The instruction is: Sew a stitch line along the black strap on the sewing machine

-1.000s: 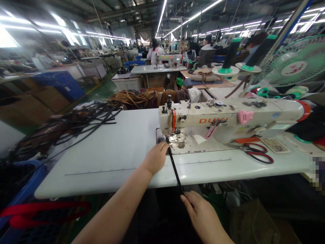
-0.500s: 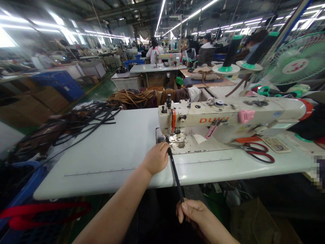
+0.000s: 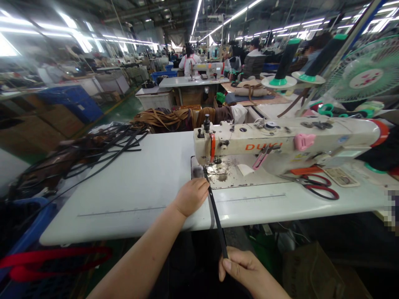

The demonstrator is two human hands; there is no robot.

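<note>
A narrow black strap point(image 3: 216, 216) runs from beneath the needle area of the sewing machine point(image 3: 243, 143) down over the table's front edge. My left hand point(image 3: 193, 196) is closed on the strap just in front of the machine's metal plate, its fingertips partly hidden. Below the table edge, my right hand point(image 3: 240, 265) pinches the strap between thumb and fingers. Between both hands the strap looks straight and taut. Red-handled scissors point(image 3: 319, 187) lie on the machine bed's right side, and pink-handled snips point(image 3: 261, 158) hang against the machine body.
Black straps point(image 3: 115, 153) are heaped at the table's left. A blue basket point(image 3: 43, 220) and a red strap point(image 3: 56, 259) are at lower left. Thread cones point(image 3: 286, 62) and a green fan point(image 3: 364, 79) stand at right. Other people work farther back.
My left hand has shifted slightly toward me along the strap's line. My right hand has moved a little lower, still pinching the strap.
</note>
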